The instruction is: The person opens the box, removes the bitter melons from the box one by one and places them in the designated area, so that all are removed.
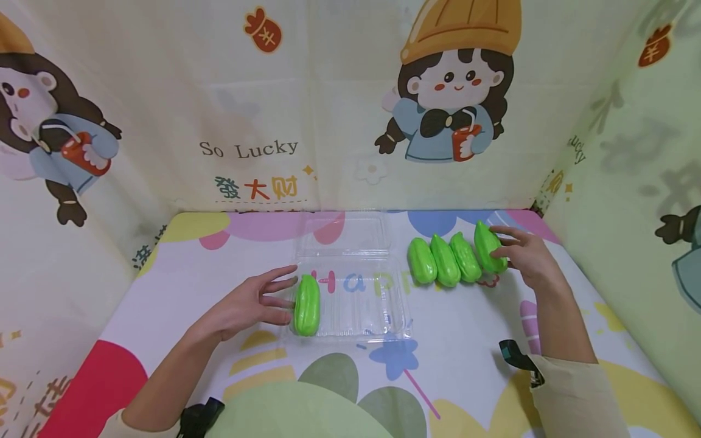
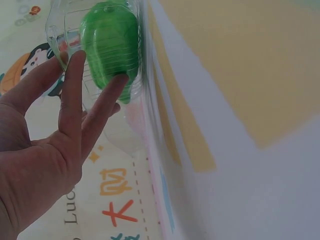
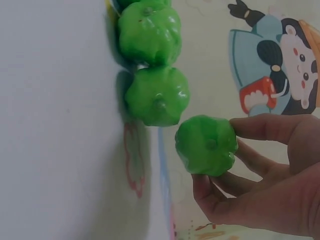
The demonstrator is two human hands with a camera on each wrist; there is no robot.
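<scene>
My right hand (image 1: 528, 258) pinches a glossy green bitter melon (image 1: 487, 246), with its thumb and fingers at the sides. In the right wrist view this bitter melon (image 3: 205, 145) is lifted off the table, apart from the row beside it. Three more bitter melons (image 1: 446, 261) lie side by side to its left. A clear plastic box (image 1: 358, 304) stands open, its lid folded back. One bitter melon (image 1: 307, 305) lies in the box's left end. Fingers spread, my left hand (image 1: 254, 304) rests against the box's left wall, beside that bitter melon.
The box's lid (image 1: 345, 234) lies flat toward the back of the table. A patterned cloth (image 1: 460, 377) covers the table. Printed curtains (image 1: 339, 109) hang behind and on both sides.
</scene>
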